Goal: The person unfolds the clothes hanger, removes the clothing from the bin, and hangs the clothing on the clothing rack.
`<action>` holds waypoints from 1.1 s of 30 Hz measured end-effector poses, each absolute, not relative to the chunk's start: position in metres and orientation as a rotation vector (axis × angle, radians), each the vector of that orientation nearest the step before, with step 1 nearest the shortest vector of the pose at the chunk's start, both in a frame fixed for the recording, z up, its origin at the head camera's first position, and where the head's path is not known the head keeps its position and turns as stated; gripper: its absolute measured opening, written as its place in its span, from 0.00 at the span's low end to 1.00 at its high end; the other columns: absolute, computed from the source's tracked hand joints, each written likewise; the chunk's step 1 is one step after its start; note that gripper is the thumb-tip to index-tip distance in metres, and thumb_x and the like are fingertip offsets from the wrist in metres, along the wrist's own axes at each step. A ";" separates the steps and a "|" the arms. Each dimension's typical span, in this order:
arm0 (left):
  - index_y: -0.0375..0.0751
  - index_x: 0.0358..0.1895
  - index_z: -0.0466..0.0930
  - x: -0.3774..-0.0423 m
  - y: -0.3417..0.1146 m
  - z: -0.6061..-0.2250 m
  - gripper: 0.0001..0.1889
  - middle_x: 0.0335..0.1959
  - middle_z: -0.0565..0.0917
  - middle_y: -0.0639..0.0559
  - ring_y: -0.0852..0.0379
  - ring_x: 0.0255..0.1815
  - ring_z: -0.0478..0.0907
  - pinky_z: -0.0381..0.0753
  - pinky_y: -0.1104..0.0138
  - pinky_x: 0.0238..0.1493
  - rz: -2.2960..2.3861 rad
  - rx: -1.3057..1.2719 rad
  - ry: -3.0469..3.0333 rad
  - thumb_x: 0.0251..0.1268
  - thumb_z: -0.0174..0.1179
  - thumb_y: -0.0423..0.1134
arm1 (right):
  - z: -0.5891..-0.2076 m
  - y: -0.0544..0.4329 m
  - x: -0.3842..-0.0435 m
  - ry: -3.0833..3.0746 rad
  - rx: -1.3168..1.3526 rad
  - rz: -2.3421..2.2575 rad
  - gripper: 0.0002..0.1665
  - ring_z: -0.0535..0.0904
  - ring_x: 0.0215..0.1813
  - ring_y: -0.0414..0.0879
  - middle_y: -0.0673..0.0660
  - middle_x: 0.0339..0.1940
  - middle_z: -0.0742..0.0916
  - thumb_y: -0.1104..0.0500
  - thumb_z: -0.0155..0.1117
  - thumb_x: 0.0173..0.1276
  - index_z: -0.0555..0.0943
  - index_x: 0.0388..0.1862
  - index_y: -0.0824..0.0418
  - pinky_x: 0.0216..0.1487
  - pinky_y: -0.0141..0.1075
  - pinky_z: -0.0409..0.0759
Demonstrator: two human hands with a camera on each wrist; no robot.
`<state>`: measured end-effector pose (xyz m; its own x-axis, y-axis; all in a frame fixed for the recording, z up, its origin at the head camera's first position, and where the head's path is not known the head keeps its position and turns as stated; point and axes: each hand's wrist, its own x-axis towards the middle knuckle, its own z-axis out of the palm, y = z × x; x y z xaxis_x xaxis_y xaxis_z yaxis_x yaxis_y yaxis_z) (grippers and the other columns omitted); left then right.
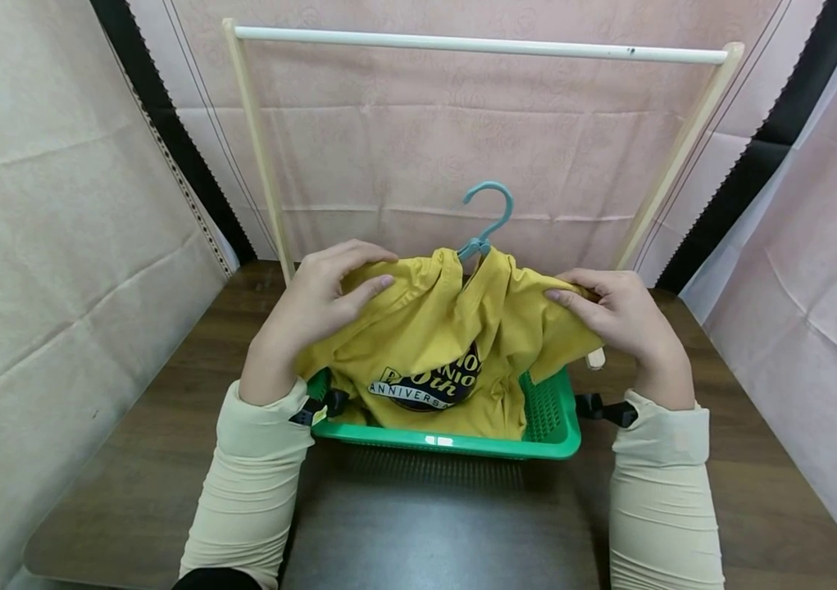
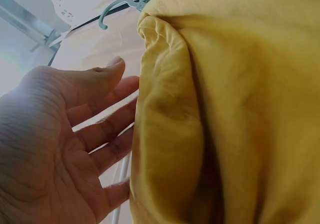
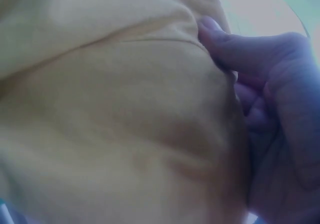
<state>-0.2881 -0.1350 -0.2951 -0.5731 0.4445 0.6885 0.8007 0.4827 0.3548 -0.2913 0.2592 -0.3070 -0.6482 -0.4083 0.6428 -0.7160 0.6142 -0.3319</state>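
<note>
A yellow T-shirt (image 1: 418,328) with a dark printed badge hangs bunched on a light blue hanger (image 1: 495,217), whose hook and clip stick out of the neck. Its lower part lies in a green basket (image 1: 547,414). My right hand (image 1: 620,311) pinches the shirt at the right shoulder, and the right wrist view shows the thumb (image 3: 235,46) pressed on the cloth. At the other shoulder my left hand (image 1: 315,299) is spread, its thumb (image 2: 97,83) away from the cloth. The left fingertips meet the shirt's edge, partly hidden behind it. Most of the hanger is covered by the shirt.
Behind the basket stands a rack with a white horizontal bar (image 1: 477,45) and cream side posts (image 1: 263,156). Everything rests on a dark brown wooden table (image 1: 152,459). Pale cloth walls (image 1: 71,246) close in the back and both sides.
</note>
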 end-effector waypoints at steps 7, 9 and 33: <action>0.44 0.55 0.85 -0.292 -0.139 -0.296 0.13 0.53 0.85 0.56 0.59 0.57 0.79 0.76 0.61 0.60 -0.964 -1.022 -2.135 0.71 0.65 0.39 | -0.308 0.264 -0.294 -2.295 0.840 0.788 0.04 0.72 0.22 0.37 0.44 0.23 0.85 0.61 0.73 0.66 0.90 0.38 0.53 0.23 0.27 0.67; 0.44 0.55 0.85 -0.293 -0.141 -0.297 0.13 0.53 0.85 0.56 0.58 0.57 0.80 0.77 0.60 0.59 -0.971 -1.007 -2.119 0.70 0.65 0.38 | -0.308 0.266 -0.294 -2.286 0.824 0.789 0.04 0.72 0.22 0.37 0.44 0.22 0.85 0.61 0.73 0.66 0.90 0.38 0.54 0.23 0.28 0.67; 0.43 0.58 0.83 -0.311 -0.155 -0.311 0.15 0.53 0.85 0.54 0.56 0.52 0.82 0.81 0.57 0.53 -1.139 -0.873 -2.382 0.74 0.61 0.45 | -0.258 0.282 -0.317 -2.162 0.597 0.615 0.08 0.62 0.17 0.32 0.52 0.16 0.80 0.57 0.73 0.67 0.91 0.37 0.61 0.20 0.27 0.57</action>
